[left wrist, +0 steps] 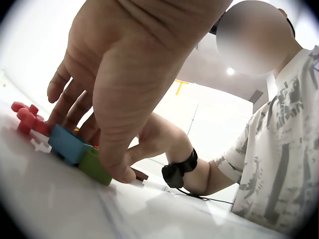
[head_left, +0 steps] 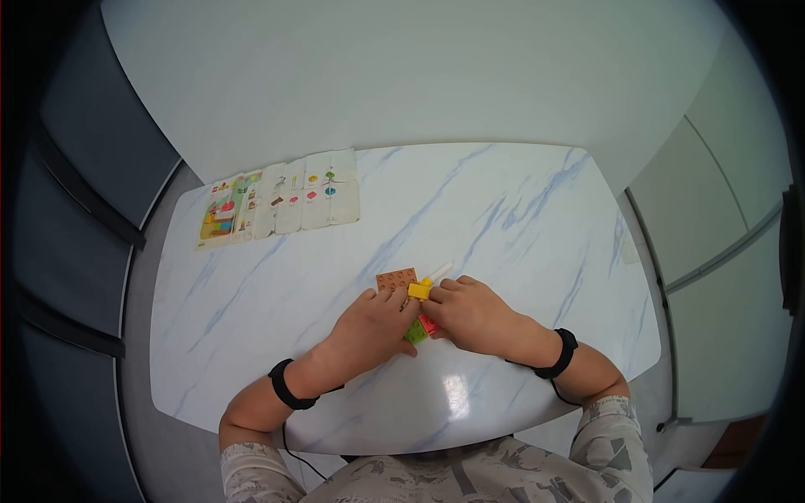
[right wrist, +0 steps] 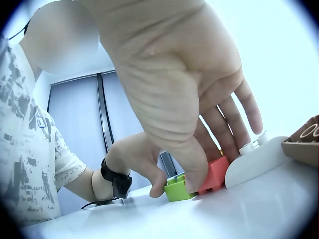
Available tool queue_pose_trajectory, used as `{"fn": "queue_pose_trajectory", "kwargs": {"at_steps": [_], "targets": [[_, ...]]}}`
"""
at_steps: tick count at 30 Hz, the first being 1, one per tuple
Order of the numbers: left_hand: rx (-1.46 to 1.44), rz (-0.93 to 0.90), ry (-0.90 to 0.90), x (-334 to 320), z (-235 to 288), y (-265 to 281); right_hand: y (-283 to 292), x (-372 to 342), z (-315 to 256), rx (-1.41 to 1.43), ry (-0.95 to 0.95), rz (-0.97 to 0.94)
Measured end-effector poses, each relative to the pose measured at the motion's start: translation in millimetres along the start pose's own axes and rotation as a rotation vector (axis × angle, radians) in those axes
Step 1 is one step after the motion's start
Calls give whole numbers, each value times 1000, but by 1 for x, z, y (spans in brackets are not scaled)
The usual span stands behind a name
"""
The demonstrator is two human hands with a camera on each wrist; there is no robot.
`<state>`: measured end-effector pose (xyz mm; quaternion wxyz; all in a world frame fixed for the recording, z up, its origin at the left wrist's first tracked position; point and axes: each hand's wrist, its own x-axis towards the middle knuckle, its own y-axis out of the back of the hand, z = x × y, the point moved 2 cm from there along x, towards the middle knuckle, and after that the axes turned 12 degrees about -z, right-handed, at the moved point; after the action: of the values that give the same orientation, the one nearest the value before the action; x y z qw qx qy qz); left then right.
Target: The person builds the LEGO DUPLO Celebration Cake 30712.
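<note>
A green brick [right wrist: 178,189] and a red brick [right wrist: 214,175] lie side by side low on the table, between both hands. The left hand [head_left: 373,327] grips the green brick, its thumb at the near end and its fingers behind a blue brick [left wrist: 67,144] beside it. The right hand [head_left: 470,317] holds the red brick, thumb on the near face and fingers behind. A yellow brick [head_left: 419,291] shows at the fingertips, with a white piece [head_left: 441,271] past it. Beyond the left fingers lies a brown studded plate [head_left: 396,277]. The hands partly hide the bricks.
A folded picture sheet [head_left: 289,197] lies at the back left of the marbled table [head_left: 503,193]. Red rounded pieces [left wrist: 29,118] and a small white piece [left wrist: 40,145] stand past the blue brick. A black cable [head_left: 298,457] hangs near the left forearm.
</note>
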<state>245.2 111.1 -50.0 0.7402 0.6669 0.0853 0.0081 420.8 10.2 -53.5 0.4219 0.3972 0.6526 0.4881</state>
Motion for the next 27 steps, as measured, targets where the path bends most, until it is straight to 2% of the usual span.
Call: {"fn": "queue_pose_trajectory", "kwargs": {"at_steps": [4,16,27], "targets": [[-10,-38,-30,-2,-1,3,0,-1,-1,-15,-3,5],[-22,14,-98,-1,-3,-7,1,-3,-2,-17,9,4],[14,-4,-67,-3,-1,-3,17,-11,-3,2,17,42]]}}
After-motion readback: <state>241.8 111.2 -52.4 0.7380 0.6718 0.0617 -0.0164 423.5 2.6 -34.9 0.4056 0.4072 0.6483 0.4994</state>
